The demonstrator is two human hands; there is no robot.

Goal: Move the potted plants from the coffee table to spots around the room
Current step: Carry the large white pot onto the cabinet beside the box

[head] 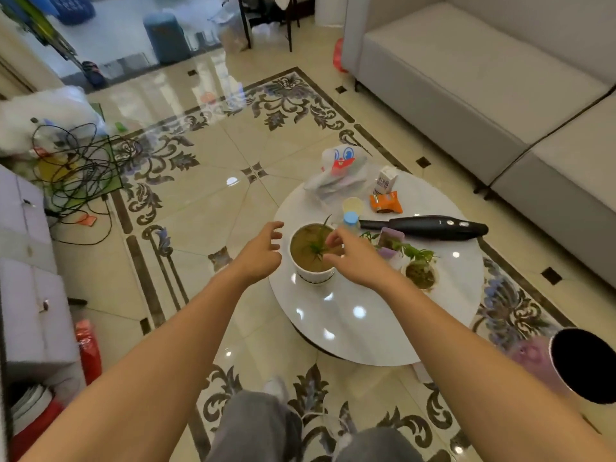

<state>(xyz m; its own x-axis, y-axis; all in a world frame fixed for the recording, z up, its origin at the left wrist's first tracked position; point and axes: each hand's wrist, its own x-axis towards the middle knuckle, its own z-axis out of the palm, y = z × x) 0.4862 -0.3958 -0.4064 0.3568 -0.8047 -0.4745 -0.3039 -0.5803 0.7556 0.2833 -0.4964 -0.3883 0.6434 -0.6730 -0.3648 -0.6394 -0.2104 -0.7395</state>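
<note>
Hands hover loosely open and empty, left hand [263,251] and right hand [353,258] flanking the big round white pot [313,275] with its spiky green sprout, sitting on the glossy round white table [350,315].

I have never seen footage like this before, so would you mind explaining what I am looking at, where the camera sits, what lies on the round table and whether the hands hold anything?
There is no machine here. A person wears a wide-angle camera on the head, so the single picture looks forward and down along both bare arms. The left hand is beside a large white pot holding a small green plant, and the right hand is over its right rim. Both hands are open and hold nothing. The pot stands on a round white coffee table. Also on the table are a purple pot and a pale pot, each with a plant, a black handheld vacuum, a blue-capped bottle, an orange packet, a small carton and a plastic bag.
</note>
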